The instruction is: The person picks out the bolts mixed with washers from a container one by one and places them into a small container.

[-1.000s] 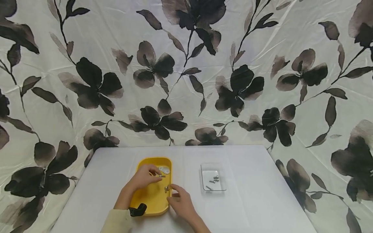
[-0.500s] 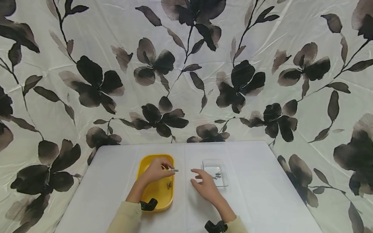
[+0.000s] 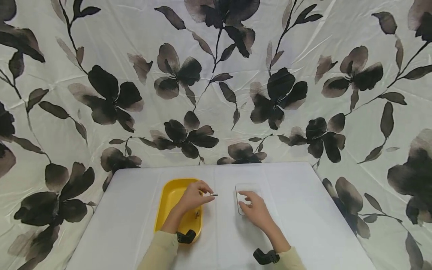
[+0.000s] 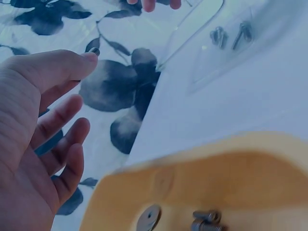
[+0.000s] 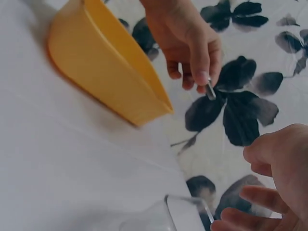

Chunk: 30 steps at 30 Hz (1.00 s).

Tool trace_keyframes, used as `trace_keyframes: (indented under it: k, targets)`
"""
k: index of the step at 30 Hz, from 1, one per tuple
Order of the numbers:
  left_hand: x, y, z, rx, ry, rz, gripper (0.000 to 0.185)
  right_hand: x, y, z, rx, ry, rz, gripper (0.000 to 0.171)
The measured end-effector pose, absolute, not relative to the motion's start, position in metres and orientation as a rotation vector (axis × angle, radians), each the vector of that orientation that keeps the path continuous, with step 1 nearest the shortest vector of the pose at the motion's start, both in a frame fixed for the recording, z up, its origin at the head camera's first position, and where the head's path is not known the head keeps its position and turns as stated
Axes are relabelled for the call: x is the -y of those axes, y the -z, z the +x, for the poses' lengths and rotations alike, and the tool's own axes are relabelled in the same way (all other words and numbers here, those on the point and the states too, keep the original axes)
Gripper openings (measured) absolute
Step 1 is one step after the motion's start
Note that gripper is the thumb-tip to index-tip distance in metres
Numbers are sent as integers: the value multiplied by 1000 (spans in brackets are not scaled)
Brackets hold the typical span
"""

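My left hand (image 3: 194, 197) pinches a small metal screw (image 3: 215, 194) between thumb and forefinger, just past the right rim of the yellow tray (image 3: 161, 210). In the right wrist view the screw (image 5: 210, 91) sticks out silvery from the fingertips, its other end hidden. The right hand (image 3: 254, 209) hovers over the clear plastic box (image 3: 236, 195), fingers spread and holding nothing. More screws (image 4: 244, 33) lie inside that box, partly covered by the right hand in the head view.
In the yellow tray lie a couple of screws (image 4: 207, 224) and a flat metal washer (image 4: 150, 217). The white table (image 3: 314, 225) ends at a floral cloth (image 3: 216, 93) behind. Black wrist cameras sit on both forearms.
The left hand has carried the screw rightward from inside the tray to beyond its rim. My right hand has left the tray's right edge and moved right, over the clear box.
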<state>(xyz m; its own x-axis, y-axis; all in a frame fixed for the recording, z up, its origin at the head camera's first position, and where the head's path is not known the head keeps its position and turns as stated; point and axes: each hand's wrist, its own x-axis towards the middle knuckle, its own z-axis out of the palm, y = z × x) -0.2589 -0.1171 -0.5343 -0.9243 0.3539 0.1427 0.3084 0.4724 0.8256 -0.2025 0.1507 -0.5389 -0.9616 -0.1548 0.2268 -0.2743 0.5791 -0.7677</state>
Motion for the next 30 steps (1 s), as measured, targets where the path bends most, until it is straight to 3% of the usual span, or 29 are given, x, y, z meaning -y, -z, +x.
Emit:
trace_keyframes:
  k: [14,30]
  targets:
    - [86,544,-266,-2647,-1484,587,9,-181,557,-206,2640,-1110,-19,34]
    - [48,557,-262,-2644,-1563,652,12,-184,582,-194,2627,-1203,-233,37]
